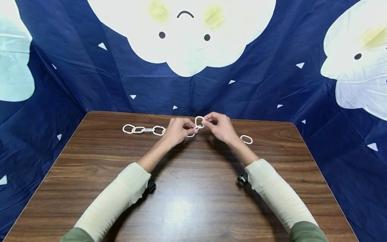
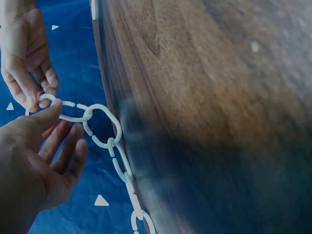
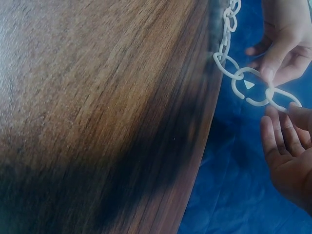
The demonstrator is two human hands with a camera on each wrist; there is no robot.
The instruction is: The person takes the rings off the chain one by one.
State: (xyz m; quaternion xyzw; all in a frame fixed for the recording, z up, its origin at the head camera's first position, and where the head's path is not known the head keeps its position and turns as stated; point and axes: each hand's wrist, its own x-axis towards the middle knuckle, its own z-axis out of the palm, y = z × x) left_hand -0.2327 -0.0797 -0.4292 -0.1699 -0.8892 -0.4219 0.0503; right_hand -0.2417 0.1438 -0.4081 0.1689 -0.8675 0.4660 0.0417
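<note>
The reference for all positions is the wooden table (image 1: 187,161). A white plastic chain (image 1: 148,129) of split oval links lies partly on the table near its far edge, left of centre. Its working end is raised above the table, near the middle of that edge.

Hand states: the left hand (image 1: 178,129) pinches a split link (image 3: 235,90) between thumb and fingers. The right hand (image 1: 220,127) pinches the end link (image 1: 196,121) in the same manner. The two links meet at the left thumb tip and appear interlocked; the fingertips partly cover the crossing. A loose oval link (image 1: 252,140) lies on the table toward its far right, touching neither hand.

Cautions, by judgement:
- Disengagement: the split link has a visible gap. If the end link rides round to that gap, it could slip out.
- Dropped link: both grips bear on thin, rounded stock. Uneven thumb pressure could let either link rotate or fall to the table.
- Separation along the chain: lifting or pulling too hard could draw other gaps into line and part the links.
- Displacement: a wide sweep of the right forearm could push the loose oval link across the table.
</note>
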